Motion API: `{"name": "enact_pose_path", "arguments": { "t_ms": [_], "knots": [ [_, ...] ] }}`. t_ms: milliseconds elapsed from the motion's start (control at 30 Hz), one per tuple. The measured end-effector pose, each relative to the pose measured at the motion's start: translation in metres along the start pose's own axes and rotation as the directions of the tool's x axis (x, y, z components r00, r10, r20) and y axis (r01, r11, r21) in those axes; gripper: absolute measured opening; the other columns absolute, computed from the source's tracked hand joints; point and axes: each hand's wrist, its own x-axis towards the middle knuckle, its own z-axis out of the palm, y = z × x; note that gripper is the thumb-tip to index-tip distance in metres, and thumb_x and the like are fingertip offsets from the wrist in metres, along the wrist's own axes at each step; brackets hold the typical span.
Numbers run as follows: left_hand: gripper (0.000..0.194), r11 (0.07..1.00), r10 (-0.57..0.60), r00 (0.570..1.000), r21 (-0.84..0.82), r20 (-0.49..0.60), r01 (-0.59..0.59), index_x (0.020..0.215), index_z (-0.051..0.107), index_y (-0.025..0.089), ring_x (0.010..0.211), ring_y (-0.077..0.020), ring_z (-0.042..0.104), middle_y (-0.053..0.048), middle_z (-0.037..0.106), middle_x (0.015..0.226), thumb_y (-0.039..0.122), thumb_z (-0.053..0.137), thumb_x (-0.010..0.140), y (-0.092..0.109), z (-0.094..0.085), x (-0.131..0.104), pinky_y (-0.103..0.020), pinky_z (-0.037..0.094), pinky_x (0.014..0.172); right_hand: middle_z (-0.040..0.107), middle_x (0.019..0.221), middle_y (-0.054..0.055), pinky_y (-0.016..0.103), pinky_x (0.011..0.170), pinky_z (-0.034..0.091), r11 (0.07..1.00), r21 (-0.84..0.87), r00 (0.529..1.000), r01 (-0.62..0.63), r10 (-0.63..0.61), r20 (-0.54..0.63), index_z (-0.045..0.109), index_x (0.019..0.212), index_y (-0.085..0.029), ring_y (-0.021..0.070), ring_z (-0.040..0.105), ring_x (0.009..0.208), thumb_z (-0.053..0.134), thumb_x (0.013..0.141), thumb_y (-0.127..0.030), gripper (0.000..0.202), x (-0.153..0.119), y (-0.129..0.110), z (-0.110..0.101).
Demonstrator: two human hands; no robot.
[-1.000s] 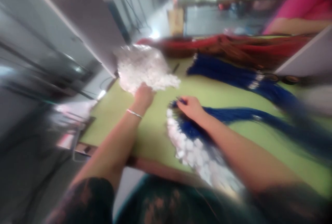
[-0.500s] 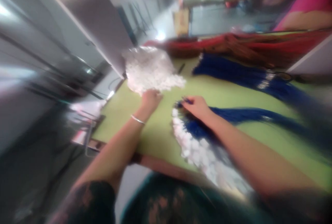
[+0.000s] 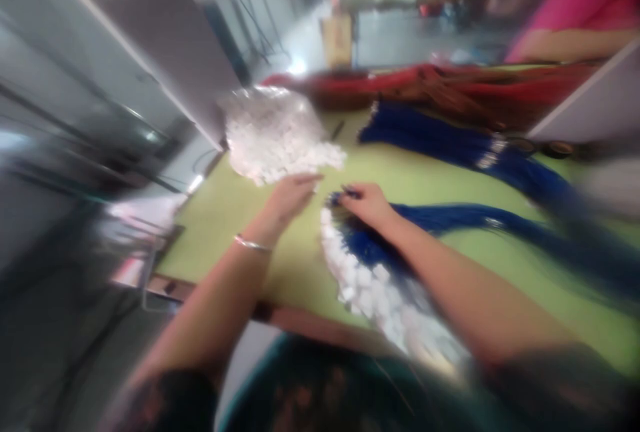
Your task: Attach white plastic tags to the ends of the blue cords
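Pinching blue strands (image 3: pixel 352 193) in right hand (image 3: pixel 371 207), white bit (image 3: pixel 316 188) in left hand (image 3: pixel 293 197). Looks partway, with white row (image 3: pixel 366 279) already along near strands on table (image 3: pixel 215 232) and loose bits (image 3: pixel 295 160) left at bag (image 3: pixel 283 109).

A slim, silvery bangle (image 3: pixel 253 243) circles the wrist of the left hand (image 3: pixel 291 200), over the desk (image 3: pixel 215 232). Nearer than the desk, both sleeves (image 3: pixel 175 399) are dark; the dark green-teal garment (image 3: pixel 320 399) has blurred reddish-brown patches.
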Motion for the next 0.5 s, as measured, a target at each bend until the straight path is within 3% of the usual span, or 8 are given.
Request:
{"name": "enact_pose_path", "arguments": {
  "t_ms": [100,200,367,500],
  "knots": [
    [0.021,0.931,-0.117,0.986,-0.332,0.118,0.150,0.088,0.072,0.012,0.048,-0.0063,0.049,-0.001,0.061,0.059,0.024,0.068,0.072,0.001,0.018,-0.008,-0.020,0.041,0.049,0.050,0.052,-0.003,0.022,0.052,0.031,0.997,-0.059,0.999,0.039,-0.041,-0.030,0.058,0.059,-0.016,0.0104,0.043,0.053,0.054,0.071,-0.030,0.020,-0.002,0.000,0.000],
    [0.010,0.791,-0.164,0.964,-0.556,0.208,0.254,0.076,0.068,0.009,0.058,-0.0074,0.059,-0.005,0.066,0.069,0.016,0.069,0.070,-0.008,0.028,-0.009,-0.020,0.049,0.060,0.048,0.050,-0.003,0.023,0.052,0.030,0.988,-0.131,0.995,0.084,-0.091,-0.047,0.057,0.057,-0.016,0.0099,0.041,0.052,0.054,0.071,-0.028,0.019,-0.004,0.001,0.002],
    [0.006,0.707,-0.152,0.950,-0.641,0.274,0.298,0.072,0.066,0.008,0.055,-0.0067,0.060,-0.005,0.067,0.066,0.013,0.066,0.074,-0.019,0.032,-0.006,-0.019,0.051,0.063,0.056,0.056,-0.001,0.023,0.056,0.033,0.976,-0.193,0.994,0.097,-0.105,-0.029,0.061,0.063,-0.016,0.0113,0.047,0.056,0.055,0.072,-0.028,0.016,-0.004,0.001,0.003],
    [0.009,0.739,-0.157,0.958,-0.615,0.241,0.276,0.071,0.065,0.009,0.052,-0.0053,0.058,-0.004,0.066,0.063,0.016,0.068,0.075,-0.017,0.036,-0.008,-0.017,0.049,0.059,0.056,0.056,0.000,0.024,0.055,0.031,0.962,-0.256,0.994,0.098,-0.107,-0.023,0.060,0.061,-0.017,0.0116,0.047,0.055,0.054,0.073,-0.028,0.017,-0.006,-0.001,0.004]
  ]
}}
